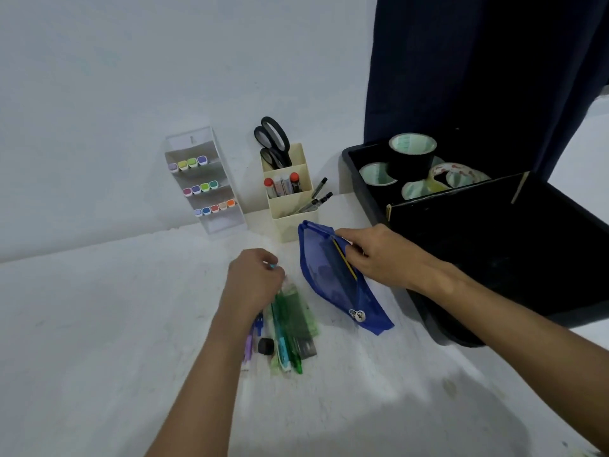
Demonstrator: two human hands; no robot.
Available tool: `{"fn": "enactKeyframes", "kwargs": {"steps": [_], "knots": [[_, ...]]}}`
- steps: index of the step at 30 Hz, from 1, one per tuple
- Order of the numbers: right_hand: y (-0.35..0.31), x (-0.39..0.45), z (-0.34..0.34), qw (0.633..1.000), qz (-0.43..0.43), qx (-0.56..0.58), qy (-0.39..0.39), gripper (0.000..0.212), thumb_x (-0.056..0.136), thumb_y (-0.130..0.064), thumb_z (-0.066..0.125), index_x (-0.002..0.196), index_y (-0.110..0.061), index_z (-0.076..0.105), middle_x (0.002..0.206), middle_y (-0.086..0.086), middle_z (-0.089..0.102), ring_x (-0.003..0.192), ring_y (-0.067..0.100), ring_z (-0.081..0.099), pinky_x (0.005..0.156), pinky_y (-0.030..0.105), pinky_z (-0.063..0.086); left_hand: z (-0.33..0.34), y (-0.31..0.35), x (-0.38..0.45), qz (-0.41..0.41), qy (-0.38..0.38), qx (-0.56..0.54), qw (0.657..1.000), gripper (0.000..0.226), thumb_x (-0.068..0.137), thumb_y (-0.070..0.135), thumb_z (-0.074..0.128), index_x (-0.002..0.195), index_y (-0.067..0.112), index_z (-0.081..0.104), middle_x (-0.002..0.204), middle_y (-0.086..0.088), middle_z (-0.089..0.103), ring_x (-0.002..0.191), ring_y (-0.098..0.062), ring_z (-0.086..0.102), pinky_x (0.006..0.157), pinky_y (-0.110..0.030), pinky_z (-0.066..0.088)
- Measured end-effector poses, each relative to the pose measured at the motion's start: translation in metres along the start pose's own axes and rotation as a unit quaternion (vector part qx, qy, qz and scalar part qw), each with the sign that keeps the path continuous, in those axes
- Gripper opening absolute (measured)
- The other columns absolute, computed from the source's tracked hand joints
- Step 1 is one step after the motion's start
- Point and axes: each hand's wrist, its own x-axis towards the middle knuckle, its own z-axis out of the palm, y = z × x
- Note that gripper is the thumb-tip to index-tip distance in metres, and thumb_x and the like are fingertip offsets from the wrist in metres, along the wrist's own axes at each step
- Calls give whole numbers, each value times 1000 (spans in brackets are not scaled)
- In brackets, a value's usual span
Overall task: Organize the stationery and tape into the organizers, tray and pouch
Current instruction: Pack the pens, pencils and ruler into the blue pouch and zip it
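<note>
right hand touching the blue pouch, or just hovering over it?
Touching. In the head view, the right hand fingers grip the open edge of the blue pouch beside a yellow pencil.

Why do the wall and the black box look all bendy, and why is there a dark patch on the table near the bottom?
Head view: the wide-angle lens bends the black tray's edges and the wall line. Head view: the dark patch at lower right looks like a shadow on the white table. Head view: the left hand and the pens under it look smeared, while the blue pouch looks a little sharper.
</note>
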Motion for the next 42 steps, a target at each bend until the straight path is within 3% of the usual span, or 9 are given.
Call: {"fn": "enactKeyframes", "kwargs": {"steps": [3,7,11,18,22,26,31,38,42], "knots": [[0,0,0,1000,-1,-12,-3,27,97,-21,41,116,-15,60,69,-4,58,54,12,51,51,28,40,-4,-13,-9,-15,-39,120,992,30,85,28,63,110,10,65,115,-10,65,95,-20,60,70,-24,41],[2,-1,-1,1000,-9,-4,1,25,97,-19,42,113,-12,60,64,-7,55,51,10,48,49,26,37,11,-13,-26,-33,-79,193,977,36,77,54,66,81,20,56,80,1,61,68,-13,57,53,-24,40],[4,-1,0,1000,-23,13,6,22,97,-17,43,107,-12,61,60,-5,53,46,10,45,47,25,36,26,-8,-36,-28,-43,235,971,44,74,60,66,90,21,52,88,2,60,79,-17,61,63,-27,45],[8,0,1,999,-32,23,25,15,96,-15,42,88,-12,54,65,-8,49,54,8,45,52,21,32,8,-1,-29,8,-25,61,998,30,88,32,63,113,16,62,107,-3,66,78,-12,56,55,-14,39],[10,4,4,999,-29,3,28,15,95,-15,41,90,-12,55,70,-4,52,59,9,47,54,21,32,-3,25,-24,34,39,-84,995,20,86,29,63,104,21,64,83,-1,70,67,-16,66,59,-25,51],[11,6,4,999,-33,-7,33,17,94,-15,41,88,-9,57,73,2,58,61,16,52,55,27,39,17,53,-15,38,8,-140,989,15,86,25,61,101,19,63,66,-7,68,39,-13,57,41,-20,44],[10,7,3,999,-37,-8,38,17,93,-11,43,86,-5,57,73,6,59,60,19,52,54,27,38,52,62,1,42,-43,-60,996,9,83,17,57,89,12,62,86,-14,71,75,-30,69,67,-37,59],[9,5,3,998,-42,13,39,16,92,-8,43,77,-12,50,66,-2,48,55,12,44,52,19,30,54,52,-3,90,-81,93,988,35,82,8,55,52,13,39,58,-5,47,67,-29,52,49,-26,28],[9,4,2,999,-38,4,34,16,93,-12,44,92,-7,60,64,-6,48,54,7,45,50,20,32,37,48,-14,139,-93,102,981,24,89,13,53,65,13,58,73,-9,61,77,-29,59,58,-24,36]]}}
